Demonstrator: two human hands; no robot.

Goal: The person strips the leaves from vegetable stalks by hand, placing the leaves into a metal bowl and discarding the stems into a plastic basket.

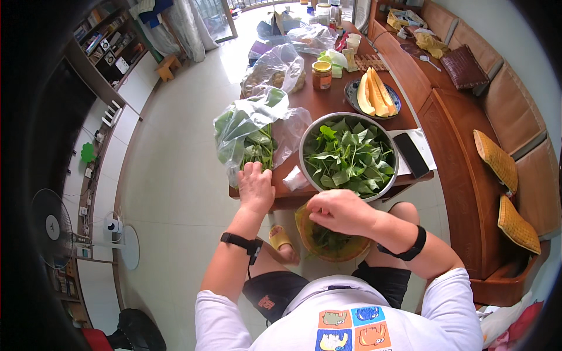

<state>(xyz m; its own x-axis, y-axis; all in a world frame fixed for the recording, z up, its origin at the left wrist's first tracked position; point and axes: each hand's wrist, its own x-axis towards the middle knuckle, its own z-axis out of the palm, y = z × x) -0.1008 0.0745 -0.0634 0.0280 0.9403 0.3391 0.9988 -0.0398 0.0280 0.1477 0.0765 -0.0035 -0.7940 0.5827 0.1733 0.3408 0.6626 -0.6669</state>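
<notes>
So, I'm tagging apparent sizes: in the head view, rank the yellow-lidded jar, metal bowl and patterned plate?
Largest to smallest, as they look:
1. metal bowl
2. patterned plate
3. yellow-lidded jar

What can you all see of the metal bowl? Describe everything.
The metal bowl is round and silvery, perhaps stainless steel. It stands upright at the near edge of the wooden table, heaped with loose green leaves that hide its bottom. A black phone lies to its right. The right hand overlaps its near rim in view; contact is unclear.
</notes>
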